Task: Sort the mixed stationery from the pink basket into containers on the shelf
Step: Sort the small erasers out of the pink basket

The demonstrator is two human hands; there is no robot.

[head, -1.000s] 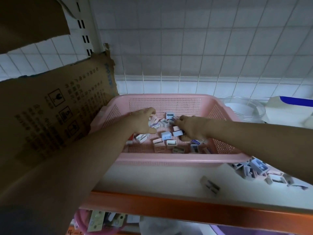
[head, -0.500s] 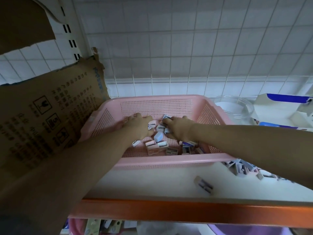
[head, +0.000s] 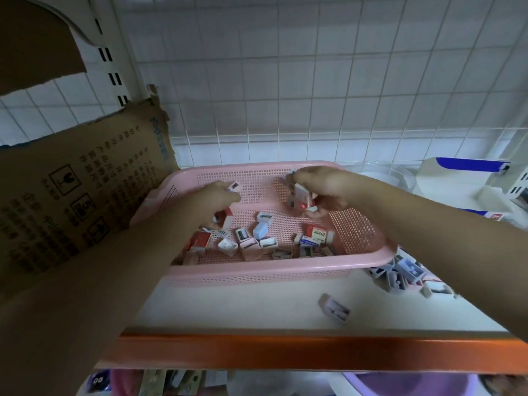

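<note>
Two hands work inside a pink perforated plastic basket (head: 265,271) on a white shelf with an orange front edge (head: 257,351). Left hand (head: 213,202) grips small boxed stationery pieces (head: 233,186); right hand (head: 320,190) holds a cluster of red-and-white boxes (head: 301,195). Loose sharpeners and erasers (head: 258,234) cover the basket floor; more (head: 400,274) lie on the shelf at right

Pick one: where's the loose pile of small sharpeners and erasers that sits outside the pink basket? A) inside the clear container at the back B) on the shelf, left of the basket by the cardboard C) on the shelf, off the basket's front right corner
C: the pile lies on the shelf just past the front right corner of the pink basket.
</note>
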